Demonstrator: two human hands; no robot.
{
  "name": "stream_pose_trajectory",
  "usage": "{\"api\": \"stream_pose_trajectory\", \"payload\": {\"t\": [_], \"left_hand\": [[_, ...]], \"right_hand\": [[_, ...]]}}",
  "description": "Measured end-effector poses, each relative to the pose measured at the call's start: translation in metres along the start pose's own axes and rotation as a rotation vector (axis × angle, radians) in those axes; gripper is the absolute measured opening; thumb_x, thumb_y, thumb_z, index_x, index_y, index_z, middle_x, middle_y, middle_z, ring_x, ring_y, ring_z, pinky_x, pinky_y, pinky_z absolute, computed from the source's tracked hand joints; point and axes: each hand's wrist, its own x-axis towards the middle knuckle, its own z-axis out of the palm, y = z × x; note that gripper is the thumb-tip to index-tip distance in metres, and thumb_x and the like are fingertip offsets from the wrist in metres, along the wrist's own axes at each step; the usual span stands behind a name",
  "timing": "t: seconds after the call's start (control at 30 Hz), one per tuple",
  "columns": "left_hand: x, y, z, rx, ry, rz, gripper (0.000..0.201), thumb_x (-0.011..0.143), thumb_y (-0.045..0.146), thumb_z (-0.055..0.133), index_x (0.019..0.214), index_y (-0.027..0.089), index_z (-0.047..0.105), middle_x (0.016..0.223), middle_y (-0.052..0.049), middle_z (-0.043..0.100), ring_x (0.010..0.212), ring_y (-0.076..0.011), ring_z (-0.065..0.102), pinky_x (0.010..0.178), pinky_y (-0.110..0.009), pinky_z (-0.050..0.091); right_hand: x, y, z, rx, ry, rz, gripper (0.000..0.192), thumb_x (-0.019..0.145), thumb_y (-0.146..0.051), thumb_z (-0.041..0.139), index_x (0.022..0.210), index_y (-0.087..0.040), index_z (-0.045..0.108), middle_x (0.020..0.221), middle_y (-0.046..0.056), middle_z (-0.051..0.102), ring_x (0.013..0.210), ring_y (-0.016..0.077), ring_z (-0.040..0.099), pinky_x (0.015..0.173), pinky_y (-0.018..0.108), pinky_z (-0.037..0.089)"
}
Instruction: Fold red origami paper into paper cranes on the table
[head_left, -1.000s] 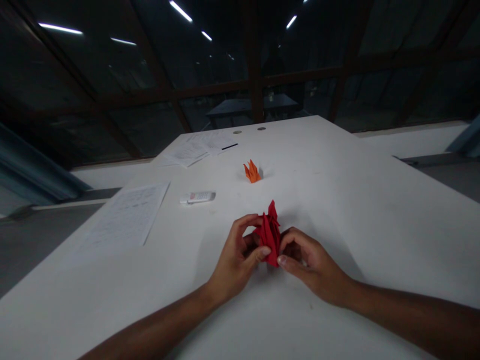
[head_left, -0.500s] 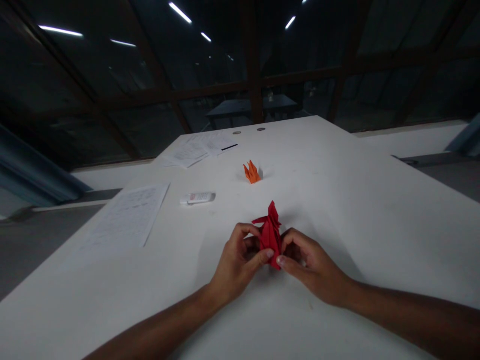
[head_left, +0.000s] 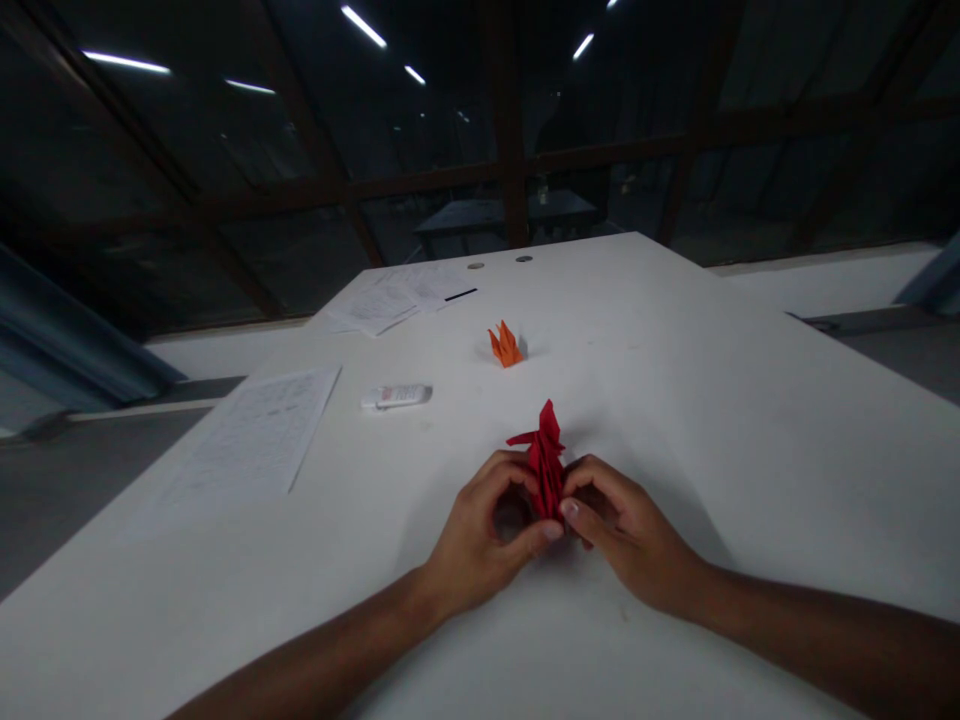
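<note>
A folded red origami figure stands upright between my two hands, its pointed tips rising above my fingers. My left hand pinches its left side and lower edge, with thumb and fingers curled in a ring. On the right side my right hand grips the paper between thumb and bent fingers. Fingers cover the lower part of the figure. Farther off, a small orange origami piece with pointed tips sits on the white table.
A white tube, perhaps glue, lies left of the orange piece. A printed sheet rests near the left edge. More papers and a dark pen-like stick lie at the back, near two round metal discs. Dark windows stand behind.
My left thumb has slid right along the figure's lower edge, and the left fingers have shifted on it. The red figure looks narrower and slightly turned. Other things stay put.
</note>
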Motion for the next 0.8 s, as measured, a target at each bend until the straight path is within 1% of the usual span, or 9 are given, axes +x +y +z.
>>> {"api": "stream_pose_trajectory", "payload": {"t": [0.13, 0.27, 0.33, 0.47, 0.53, 0.67, 0.73, 0.8], "left_hand": [[-0.001, 0.002, 0.000, 0.042, -0.012, -0.019, 0.015, 0.092, 0.026, 0.067, 0.104, 0.020, 0.063, 0.119, -0.010, 0.061, 0.105, -0.0229, 0.062, 0.089, -0.037, 0.054], [-0.001, 0.001, 0.000, 0.020, -0.006, -0.026, 0.010, 0.097, 0.027, 0.060, 0.103, 0.020, 0.063, 0.120, -0.011, 0.062, 0.104, -0.0225, 0.062, 0.088, -0.036, 0.055], [-0.001, 0.000, 0.000, 0.006, -0.001, -0.025, 0.011, 0.098, 0.027, 0.059, 0.103, 0.019, 0.064, 0.121, -0.012, 0.062, 0.107, -0.0231, 0.062, 0.089, -0.036, 0.054], [-0.002, -0.004, 0.001, -0.035, -0.002, -0.023, 0.011, 0.098, 0.027, 0.059, 0.105, 0.020, 0.064, 0.122, -0.011, 0.061, 0.108, -0.0229, 0.062, 0.091, -0.035, 0.053], [-0.003, -0.006, 0.003, -0.079, 0.010, -0.035, 0.012, 0.098, 0.026, 0.060, 0.109, 0.021, 0.061, 0.119, -0.009, 0.062, 0.103, -0.0208, 0.063, 0.089, -0.034, 0.054], [-0.006, -0.010, 0.005, -0.143, 0.032, -0.078, 0.021, 0.097, 0.025, 0.062, 0.116, 0.024, 0.053, 0.109, -0.005, 0.063, 0.094, -0.0174, 0.064, 0.084, -0.032, 0.053], [-0.007, -0.011, 0.006, -0.164, 0.032, -0.093, 0.022, 0.098, 0.024, 0.062, 0.116, 0.024, 0.049, 0.106, -0.004, 0.063, 0.093, -0.0170, 0.064, 0.082, -0.031, 0.053], [-0.007, -0.011, 0.006, -0.199, 0.039, -0.092, 0.021, 0.098, 0.025, 0.062, 0.111, 0.024, 0.046, 0.107, -0.005, 0.063, 0.093, -0.0167, 0.064, 0.080, -0.031, 0.053]], "right_hand": [[-0.001, 0.001, 0.001, -0.012, 0.016, 0.017, 0.015, 0.101, -0.035, 0.056, 0.095, -0.023, 0.060, 0.084, -0.001, 0.054, 0.070, 0.0143, 0.052, 0.064, 0.029, 0.044], [-0.003, 0.007, 0.002, 0.015, 0.033, 0.044, 0.007, 0.100, -0.030, 0.056, 0.102, -0.024, 0.056, 0.082, -0.002, 0.055, 0.069, 0.0144, 0.052, 0.064, 0.029, 0.043], [-0.003, 0.009, 0.002, 0.045, 0.044, 0.052, 0.006, 0.100, -0.029, 0.056, 0.105, -0.025, 0.053, 0.082, -0.002, 0.056, 0.069, 0.0145, 0.052, 0.063, 0.029, 0.042], [-0.003, 0.009, 0.001, 0.049, 0.026, 0.073, 0.004, 0.101, -0.027, 0.054, 0.099, -0.024, 0.052, 0.079, -0.003, 0.056, 0.069, 0.0145, 0.051, 0.061, 0.028, 0.040], [-0.003, 0.007, 0.000, 0.046, 0.009, 0.058, 0.005, 0.100, -0.026, 0.055, 0.096, -0.023, 0.053, 0.079, -0.003, 0.055, 0.068, 0.0140, 0.050, 0.062, 0.028, 0.040], [-0.001, 0.001, 0.000, 0.044, -0.006, 0.032, 0.005, 0.098, -0.025, 0.057, 0.095, -0.022, 0.055, 0.078, -0.003, 0.054, 0.069, 0.0137, 0.049, 0.064, 0.029, 0.041], [-0.001, -0.001, 0.000, 0.032, -0.004, 0.032, 0.004, 0.097, -0.024, 0.057, 0.095, -0.022, 0.055, 0.078, -0.003, 0.054, 0.069, 0.0139, 0.049, 0.064, 0.029, 0.041], [-0.001, -0.002, 0.000, 0.026, -0.006, 0.034, 0.003, 0.096, -0.022, 0.057, 0.096, -0.022, 0.055, 0.078, -0.003, 0.054, 0.069, 0.0139, 0.049, 0.063, 0.029, 0.041]]}}
